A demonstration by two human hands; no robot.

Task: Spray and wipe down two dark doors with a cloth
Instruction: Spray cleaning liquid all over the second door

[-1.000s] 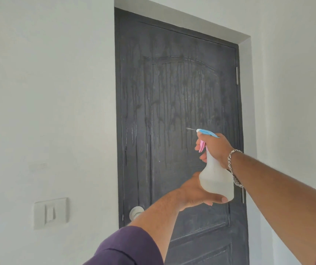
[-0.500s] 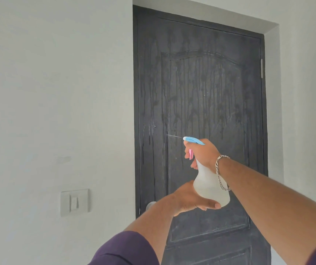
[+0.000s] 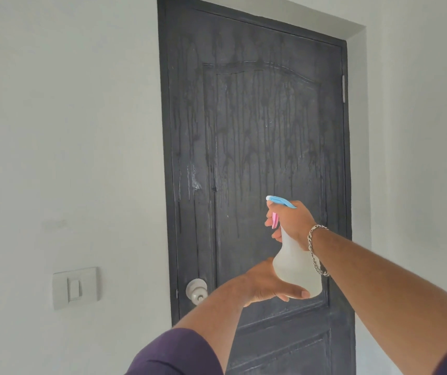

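Runoff is the main risk in the head view: the dark door point(image 3: 257, 131) already streams with drips, so more spray could run down to the knob point(image 3: 196, 290). The right hand point(image 3: 292, 223) grips the spray bottle point(image 3: 294, 263) neck, finger on the trigger; the left hand point(image 3: 268, 285) cups its base, fingers loosely curled. No cloth shows.

The closed dark door point(image 3: 257, 131) is streaked with wet drips; the translucent spray bottle point(image 3: 295, 261) stands upright before its middle.
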